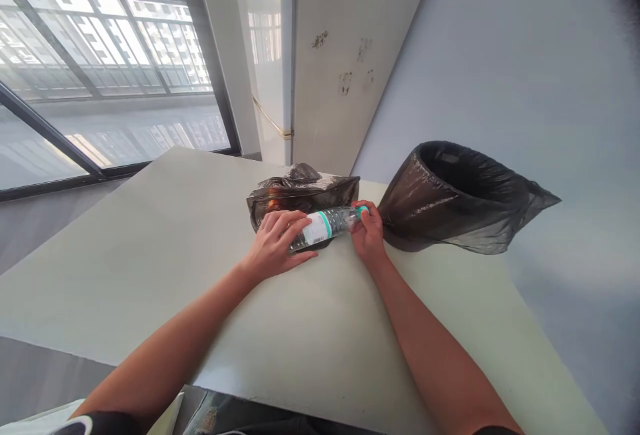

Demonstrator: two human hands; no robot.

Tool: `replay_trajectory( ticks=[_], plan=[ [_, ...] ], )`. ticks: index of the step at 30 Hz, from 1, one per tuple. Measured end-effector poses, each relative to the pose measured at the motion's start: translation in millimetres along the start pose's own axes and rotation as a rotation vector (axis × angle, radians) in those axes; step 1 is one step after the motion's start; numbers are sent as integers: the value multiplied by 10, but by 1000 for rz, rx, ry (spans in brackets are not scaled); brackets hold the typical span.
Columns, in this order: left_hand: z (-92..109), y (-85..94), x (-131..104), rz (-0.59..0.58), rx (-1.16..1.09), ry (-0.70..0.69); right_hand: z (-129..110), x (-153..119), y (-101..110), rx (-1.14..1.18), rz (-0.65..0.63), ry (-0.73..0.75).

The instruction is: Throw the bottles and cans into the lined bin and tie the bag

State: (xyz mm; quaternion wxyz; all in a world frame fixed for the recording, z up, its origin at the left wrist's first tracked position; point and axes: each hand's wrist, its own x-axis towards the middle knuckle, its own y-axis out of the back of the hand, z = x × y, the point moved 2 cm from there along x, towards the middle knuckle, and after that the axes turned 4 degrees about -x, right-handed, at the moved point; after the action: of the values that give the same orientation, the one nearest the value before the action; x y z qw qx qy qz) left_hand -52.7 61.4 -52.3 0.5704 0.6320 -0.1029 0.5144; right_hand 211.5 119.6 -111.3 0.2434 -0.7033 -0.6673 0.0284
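A clear plastic bottle [340,220] with a white and teal label and a teal cap lies nearly level above the table, its cap end to the right. My left hand [275,245] is closed over its base end, fingers on top and thumb below. At the other end, my right hand [369,235] grips the neck, with the thumb against the cap. Just behind the bottle is a crumpled dark plastic bag [310,188]; something orange shows through it, but I cannot tell what. To the right of my right hand stands a bin lined with a dark bag [425,205], its mouth open.
The pale table [150,241] reaches from my lap to a white cabinet [345,115] at the back. A blue-grey wall [525,88] borders it on the right. On the left is a large window [110,68] with dark frames.
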Motion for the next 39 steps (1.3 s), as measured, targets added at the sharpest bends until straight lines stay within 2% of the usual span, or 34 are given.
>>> replay_trajectory(
  ticks=[5,7,9,12,15,17,21,23,25,29,39],
  plan=[
    [-127,22,-36,-15,96,160,-12,-16,1,-16,-84,-4],
    [-173,60,-57,22,125,241,-9,-18,-18,-21,-110,-9],
    [-235,130,-71,131,148,316,-2,-30,-48,-33,-150,-8],
    [-445,279,-108,374,188,505,29,-68,-94,-131,-274,-15],
    [-822,433,-213,589,173,779,69,-111,-128,-255,-425,-22],
    [-1108,511,-319,646,81,896,74,-129,-151,-343,-483,20],
    [-1550,649,-578,641,114,1063,4,-163,-232,-586,-442,305],
    [-1672,704,-696,623,180,1151,-28,-201,-296,-724,-431,426],
    [-1739,739,-778,592,226,1205,-31,-246,-365,-842,-489,491],
    [-1793,752,-835,523,303,1228,18,-309,-448,-980,-647,542],
    [-1888,692,-865,551,249,1230,161,-295,-402,-1270,-657,515]
  ],
)
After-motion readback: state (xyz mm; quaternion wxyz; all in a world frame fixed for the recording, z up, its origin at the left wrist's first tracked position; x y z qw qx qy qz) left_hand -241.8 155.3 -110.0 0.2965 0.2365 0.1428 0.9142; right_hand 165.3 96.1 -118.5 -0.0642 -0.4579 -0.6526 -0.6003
